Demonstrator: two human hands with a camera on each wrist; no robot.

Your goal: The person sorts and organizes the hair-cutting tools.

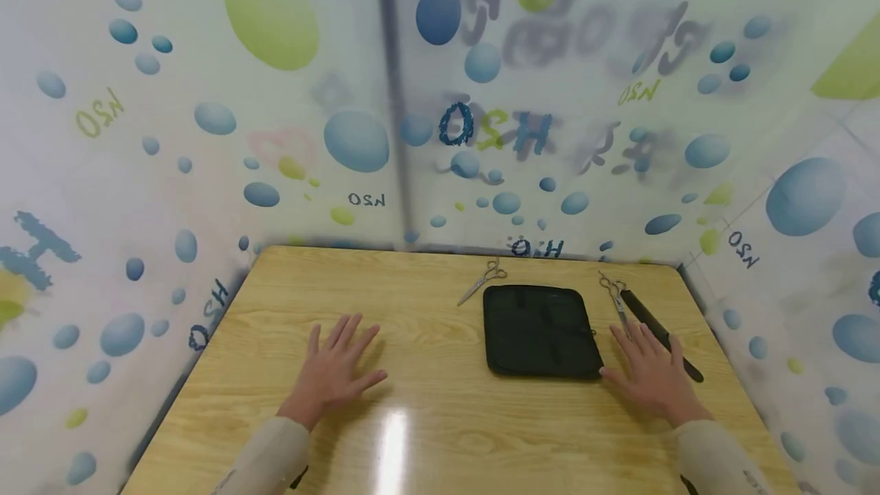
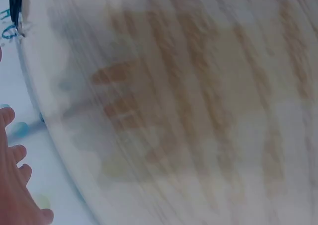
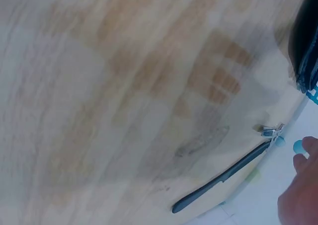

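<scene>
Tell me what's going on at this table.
A person has both hands spread above the table, holding nothing. The left hand is off to the left of the black case. The right hand hovers at the case's right, near one pair of scissors and a long black tool. The other scissors lie by the case's far left corner. Nothing is being handled at this moment.
</scene>
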